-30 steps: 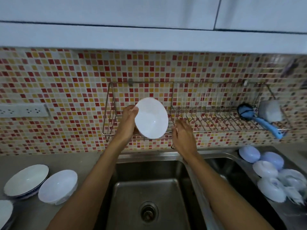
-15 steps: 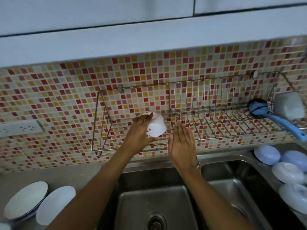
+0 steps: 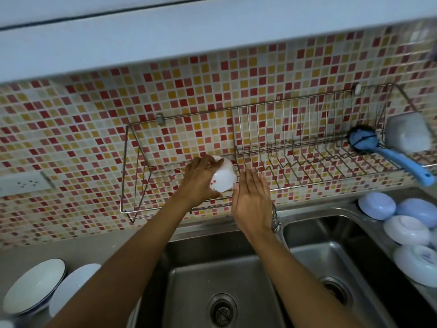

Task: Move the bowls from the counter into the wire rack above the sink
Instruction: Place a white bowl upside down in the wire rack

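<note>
My left hand (image 3: 198, 179) grips a small white bowl (image 3: 224, 177) with red specks, turned mouth-down on the left section of the wire rack (image 3: 151, 185) fixed to the tiled wall. Just right of that bowl, my right hand (image 3: 251, 201) is flat with fingers apart, a fingertip at its edge, holding nothing. Two white bowls (image 3: 35, 286) sit on the counter at the lower left, partly hidden by my left forearm. Several blue and white bowls (image 3: 406, 229) lie upside down on the counter right of the sink.
A double steel sink (image 3: 236, 280) lies below the rack. A blue-handled brush (image 3: 387, 152) and a white container (image 3: 408, 132) occupy the rack's right end. A wall socket (image 3: 22, 183) is at the left. A white cabinet (image 3: 165, 31) overhangs the rack.
The bowl went from upright and facing me to mouth-down in the rack's left section. The view has swung down and left, so the rack appears further right.
</note>
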Demonstrator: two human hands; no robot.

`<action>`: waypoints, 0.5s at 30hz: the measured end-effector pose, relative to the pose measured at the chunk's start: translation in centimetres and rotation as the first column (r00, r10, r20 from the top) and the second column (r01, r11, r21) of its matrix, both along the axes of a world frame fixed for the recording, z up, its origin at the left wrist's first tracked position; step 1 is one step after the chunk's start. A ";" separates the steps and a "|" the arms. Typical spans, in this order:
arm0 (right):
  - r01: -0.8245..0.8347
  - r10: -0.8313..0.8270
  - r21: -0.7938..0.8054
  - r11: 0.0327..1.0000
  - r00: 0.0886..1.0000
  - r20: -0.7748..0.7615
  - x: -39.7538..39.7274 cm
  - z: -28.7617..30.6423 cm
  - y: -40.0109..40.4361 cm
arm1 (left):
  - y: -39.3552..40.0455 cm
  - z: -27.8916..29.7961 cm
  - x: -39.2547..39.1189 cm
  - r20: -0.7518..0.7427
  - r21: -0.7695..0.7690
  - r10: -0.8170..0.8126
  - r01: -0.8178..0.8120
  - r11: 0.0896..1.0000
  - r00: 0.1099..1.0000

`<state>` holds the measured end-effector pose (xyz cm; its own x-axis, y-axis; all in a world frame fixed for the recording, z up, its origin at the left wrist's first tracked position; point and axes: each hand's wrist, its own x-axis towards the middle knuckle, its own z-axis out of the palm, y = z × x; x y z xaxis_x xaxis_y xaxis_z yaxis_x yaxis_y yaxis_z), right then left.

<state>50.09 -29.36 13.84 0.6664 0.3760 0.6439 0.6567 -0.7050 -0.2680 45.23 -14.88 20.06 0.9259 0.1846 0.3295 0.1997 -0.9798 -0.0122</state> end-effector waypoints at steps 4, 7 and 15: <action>-0.001 0.001 0.000 1.000 1.000 -0.003 0.0 0.0 -0.1 | -0.1 -0.1 -0.4 -0.004 -0.049 0.002 -0.002 0.999 1.000; -0.005 0.004 -0.019 1.000 1.000 -0.008 -0.1 0.1 -0.2 | -0.3 -0.1 -0.7 -0.010 -0.080 0.012 -0.012 0.997 1.000; 0.018 -0.019 -0.066 0.998 1.000 -0.007 -0.1 0.2 -0.2 | -0.2 -0.5 -1.3 0.022 -0.184 0.001 0.003 0.983 1.000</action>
